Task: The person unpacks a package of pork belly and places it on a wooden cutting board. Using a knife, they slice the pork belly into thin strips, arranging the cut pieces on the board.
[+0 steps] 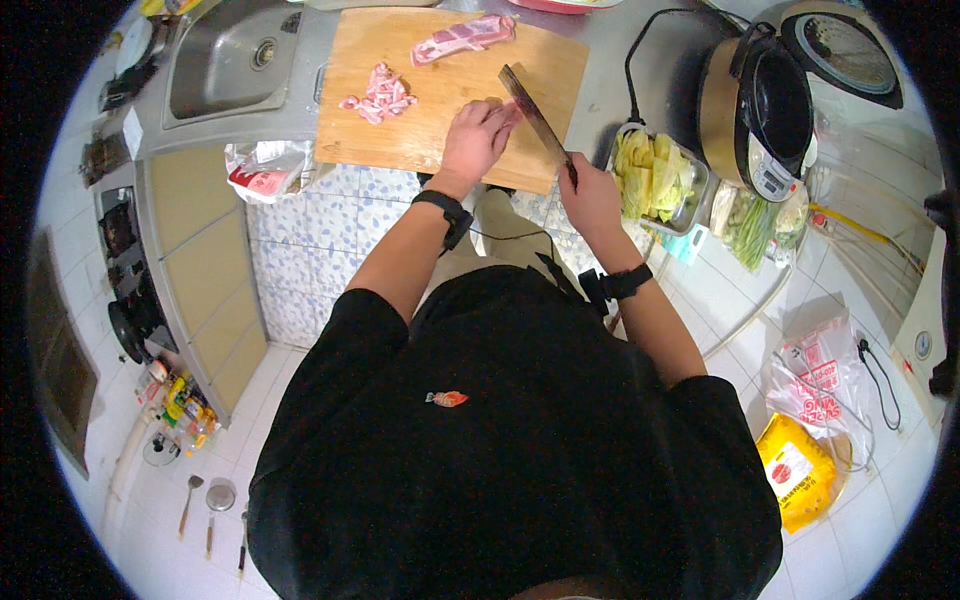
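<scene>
My right hand [592,196] grips the dark handle of a kitchen knife [534,112]. Its blade slants up and left over the wooden cutting board [450,94]. Just left of the blade, my left hand [474,141] holds down a piece of raw meat [514,112] with curled fingers, which hide most of it. A heap of small cut meat pieces [384,96] lies on the board's left part. Toward the far edge rests a longer slab of raw pork [463,39], apart from both hands.
A steel sink [225,67] is left of the board. At right are a tray of cut cabbage [654,176], an open electric cooker [757,112] with its power cord [631,67], and bagged green vegetables [754,232]. A plastic package [268,172] sits by the board's near left corner.
</scene>
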`<move>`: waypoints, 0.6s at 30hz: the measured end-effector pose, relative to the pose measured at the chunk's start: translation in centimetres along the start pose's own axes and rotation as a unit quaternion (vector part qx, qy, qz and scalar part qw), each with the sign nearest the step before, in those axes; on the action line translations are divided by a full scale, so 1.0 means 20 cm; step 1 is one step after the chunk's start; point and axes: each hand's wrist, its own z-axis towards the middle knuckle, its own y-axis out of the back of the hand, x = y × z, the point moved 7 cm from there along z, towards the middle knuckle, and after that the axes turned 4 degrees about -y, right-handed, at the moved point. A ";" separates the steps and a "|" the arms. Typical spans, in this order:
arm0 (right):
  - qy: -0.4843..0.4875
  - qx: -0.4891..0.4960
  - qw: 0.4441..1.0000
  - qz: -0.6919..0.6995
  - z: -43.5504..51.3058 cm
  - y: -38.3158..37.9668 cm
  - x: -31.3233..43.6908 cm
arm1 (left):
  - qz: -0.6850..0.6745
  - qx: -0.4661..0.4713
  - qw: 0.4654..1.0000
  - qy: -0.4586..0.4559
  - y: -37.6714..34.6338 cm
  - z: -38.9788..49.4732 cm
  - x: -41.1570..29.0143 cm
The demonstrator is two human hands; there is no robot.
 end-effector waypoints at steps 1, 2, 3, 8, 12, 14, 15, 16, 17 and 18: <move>0.005 0.004 1.000 0.000 0.00 0.00 0.01 | -0.004 0.002 1.000 0.006 0.00 0.00 0.01; 0.016 0.001 1.000 0.003 -0.01 0.00 0.02 | -0.009 0.003 1.000 0.011 0.00 -0.01 0.01; 0.008 0.012 1.000 -0.012 -0.01 0.00 0.01 | -0.012 0.004 1.000 0.016 -0.01 0.00 0.02; 0.005 0.019 0.999 -0.045 -0.04 -0.01 0.00 | -0.022 0.035 0.999 -0.024 -0.04 0.05 0.01; 0.005 0.023 0.999 -0.040 -0.04 -0.04 0.01 | -0.018 0.068 0.996 -0.055 -0.06 0.07 0.01; 0.002 0.030 0.999 -0.040 0.00 -0.07 0.02 | -0.027 0.062 0.997 -0.049 -0.06 0.07 0.02; -0.002 0.039 0.998 -0.039 0.02 -0.09 0.02 | -0.033 0.058 0.997 -0.045 -0.06 0.07 0.03; -0.001 0.041 0.999 -0.036 0.05 -0.10 0.03 | -0.045 0.056 0.997 -0.039 -0.07 0.07 0.04; -0.010 0.051 0.998 -0.040 0.07 -0.11 0.03 | -0.058 0.055 0.996 -0.033 -0.08 0.07 0.05; -0.004 0.054 0.998 -0.036 0.09 -0.11 0.04 | -0.071 0.052 0.996 -0.024 -0.08 0.07 0.06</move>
